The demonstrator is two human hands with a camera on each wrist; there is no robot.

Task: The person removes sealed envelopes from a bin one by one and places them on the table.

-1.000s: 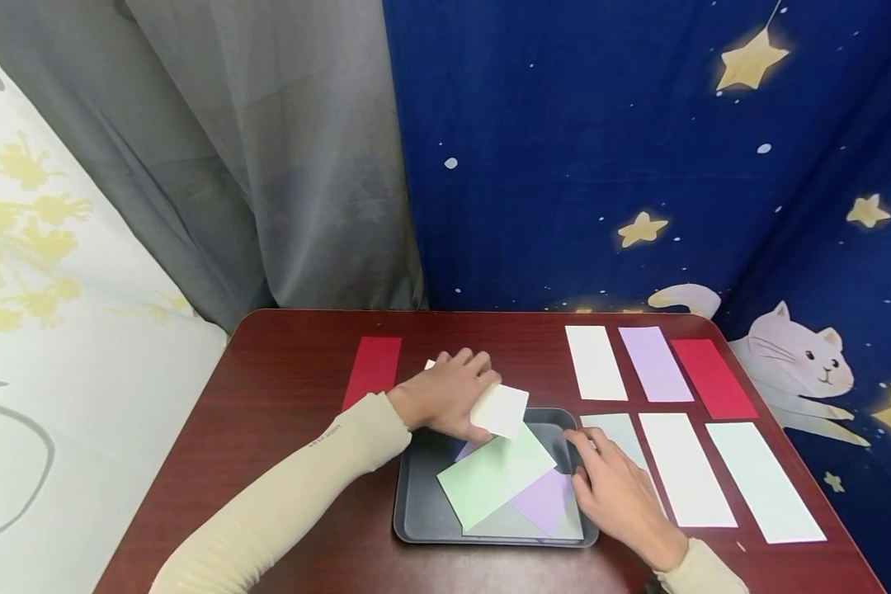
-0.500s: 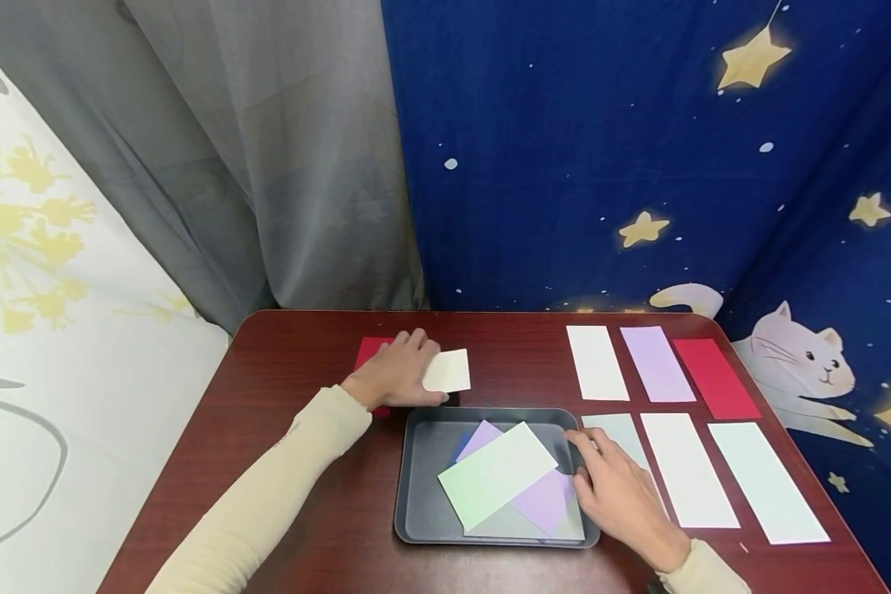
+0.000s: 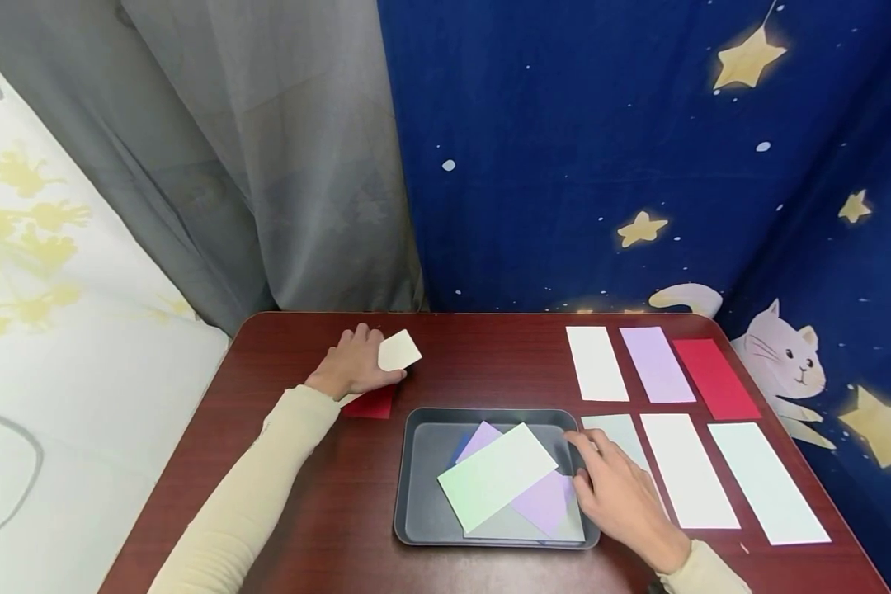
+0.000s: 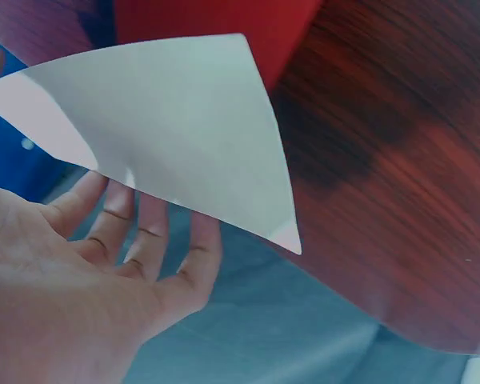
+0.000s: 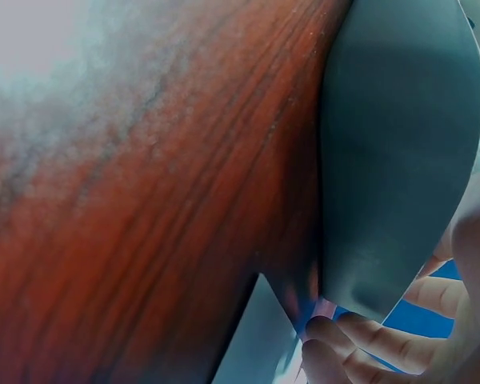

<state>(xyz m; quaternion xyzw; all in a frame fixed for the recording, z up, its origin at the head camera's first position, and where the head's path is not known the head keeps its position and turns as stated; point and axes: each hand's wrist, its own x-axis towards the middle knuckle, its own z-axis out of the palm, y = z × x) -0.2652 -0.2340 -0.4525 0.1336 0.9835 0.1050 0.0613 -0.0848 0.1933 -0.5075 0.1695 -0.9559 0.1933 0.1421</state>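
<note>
Head view: left hand (image 3: 351, 366) has slid further left since 0.5 s ago, fingers pinching the small cream paper card (image 3: 398, 352), now over the red paper strip (image 3: 371, 401) near the table's far-left edge. Right hand (image 3: 618, 493) hasn't budged, relaxed fingers resting on the dark grey plastic tray (image 3: 416, 478) rim. Bare wooden table (image 3: 490, 363) between card and the 6 strips on the right.

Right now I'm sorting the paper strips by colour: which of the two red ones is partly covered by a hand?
The red strip at the table's left, beside the tray; the left hand lies over it, holding a cream paper. The other red strip lies uncovered, far right.
</note>
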